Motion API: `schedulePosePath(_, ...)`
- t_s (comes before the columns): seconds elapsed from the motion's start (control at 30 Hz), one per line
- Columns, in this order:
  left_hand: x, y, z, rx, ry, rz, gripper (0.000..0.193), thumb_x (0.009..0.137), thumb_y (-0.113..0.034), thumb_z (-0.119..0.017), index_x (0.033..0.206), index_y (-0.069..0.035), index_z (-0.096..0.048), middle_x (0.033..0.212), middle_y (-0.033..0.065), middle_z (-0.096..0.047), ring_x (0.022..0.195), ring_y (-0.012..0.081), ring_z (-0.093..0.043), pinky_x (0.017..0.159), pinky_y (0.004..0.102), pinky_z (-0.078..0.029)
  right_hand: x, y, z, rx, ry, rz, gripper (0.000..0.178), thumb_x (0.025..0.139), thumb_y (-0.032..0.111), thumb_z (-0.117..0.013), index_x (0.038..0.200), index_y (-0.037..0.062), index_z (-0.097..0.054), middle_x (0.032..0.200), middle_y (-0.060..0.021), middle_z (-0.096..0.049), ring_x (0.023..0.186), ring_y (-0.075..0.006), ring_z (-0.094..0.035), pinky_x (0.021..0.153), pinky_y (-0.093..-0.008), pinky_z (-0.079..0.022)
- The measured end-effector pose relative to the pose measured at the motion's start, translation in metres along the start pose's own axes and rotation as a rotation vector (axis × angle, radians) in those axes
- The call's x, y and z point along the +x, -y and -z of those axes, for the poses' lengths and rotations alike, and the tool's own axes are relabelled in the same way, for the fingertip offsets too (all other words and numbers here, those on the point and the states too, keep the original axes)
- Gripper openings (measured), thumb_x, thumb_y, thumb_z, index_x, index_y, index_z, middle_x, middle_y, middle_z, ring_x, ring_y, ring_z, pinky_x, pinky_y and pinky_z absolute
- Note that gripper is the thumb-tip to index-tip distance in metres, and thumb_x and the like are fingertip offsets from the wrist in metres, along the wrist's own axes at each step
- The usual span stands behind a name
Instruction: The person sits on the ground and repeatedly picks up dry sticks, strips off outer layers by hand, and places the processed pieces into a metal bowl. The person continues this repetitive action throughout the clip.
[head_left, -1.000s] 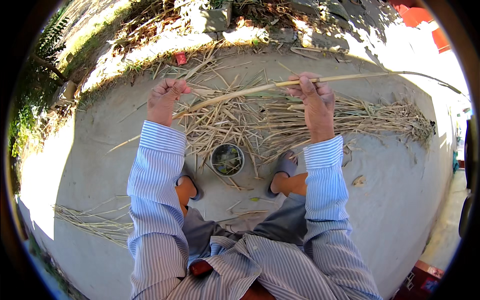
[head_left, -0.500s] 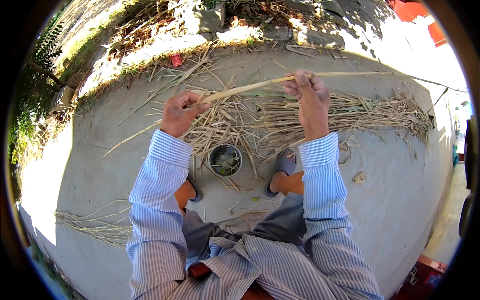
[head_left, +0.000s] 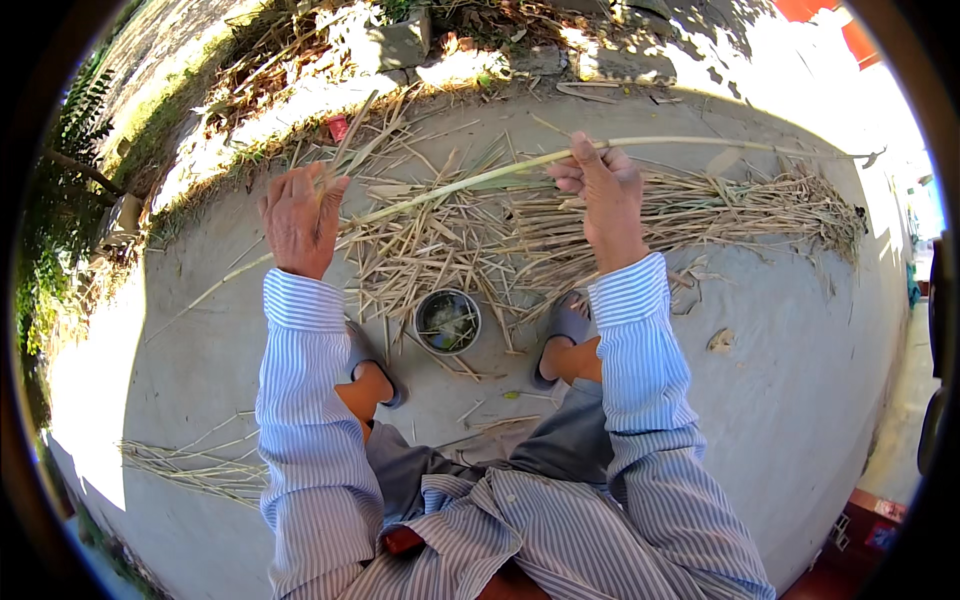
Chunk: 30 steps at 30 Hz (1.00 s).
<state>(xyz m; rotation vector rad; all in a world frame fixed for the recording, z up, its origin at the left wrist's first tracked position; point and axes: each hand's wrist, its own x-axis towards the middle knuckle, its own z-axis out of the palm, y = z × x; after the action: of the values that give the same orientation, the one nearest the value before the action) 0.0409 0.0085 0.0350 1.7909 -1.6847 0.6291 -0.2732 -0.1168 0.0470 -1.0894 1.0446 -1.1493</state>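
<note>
A long, thin pale-green dry stalk (head_left: 450,188) stretches across in front of me, rising slightly to the right. My right hand (head_left: 605,195) pinches it between thumb and fingers right of the middle. My left hand (head_left: 303,220) is raised at the stalk's left part, its fingers closed on what looks like a strip of dry husk (head_left: 352,135) sticking up from them. Part of the strip is hidden by the fingers. Below and behind the stalk, a heap of short straw-coloured husk pieces (head_left: 425,255) covers the ground.
A bundle of dry stalks (head_left: 720,225) lies to the right of the heap. Between my feet stands a round metal pot (head_left: 447,322) with liquid and green bits. More thin stalks (head_left: 190,468) lie at lower left. A red cup-like object (head_left: 337,128) sits near the leaf-littered far edge.
My left hand has moved left and up off the stalk, with a strip of husk in its fingers. The stalk's middle now looks greener and thinner. My right hand has shifted slightly left.
</note>
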Motion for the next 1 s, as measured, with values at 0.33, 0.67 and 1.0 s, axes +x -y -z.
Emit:
schedulePosePath(0.33,-0.024,0.014,-0.002,-0.002,0.576,0.028,0.014,0.076,-0.021,-0.069,0.079,-0.009,-0.062,0.077,0.0064,-0.064,0.081,0.0267,-0.059,0.076,0.0418,-0.041,0.005,-0.009,-0.014,0.101,0.042,-0.024,0.040,0.088,0.029,-0.067,0.104,-0.0067,-0.059,0.087,-0.0127,-0.066,0.077,-0.0184,-0.068,0.061,-0.0225,-0.052)
schedulePosePath(0.67,-0.003,-0.046,-0.018,-0.447,0.294,0.045,0.016,0.075,-0.022,-0.073,0.084,-0.010,-0.069,0.075,0.0058,-0.066,0.075,0.0244,-0.061,0.076,0.0385,-0.040,-0.025,-0.012,-0.060,0.042,0.320,0.008,0.038,0.089,0.033,-0.066,0.102,-0.0033,-0.063,0.093,-0.0124,-0.068,0.081,-0.0163,-0.066,0.068,-0.0244,-0.051)
schedulePosePath(1.0,-0.014,-0.071,-0.029,-0.790,0.208,0.261,0.022,0.075,-0.015,-0.078,0.092,-0.003,-0.070,0.076,0.0093,-0.065,0.069,0.0183,-0.061,0.061,0.0316,-0.047,-0.026,-0.020,-0.070,-0.034,0.275,0.115,0.026,0.092,0.022,-0.062,0.097,-0.0035,-0.061,0.083,-0.0098,-0.068,0.069,-0.0113,-0.066,0.059,-0.0216,-0.053)
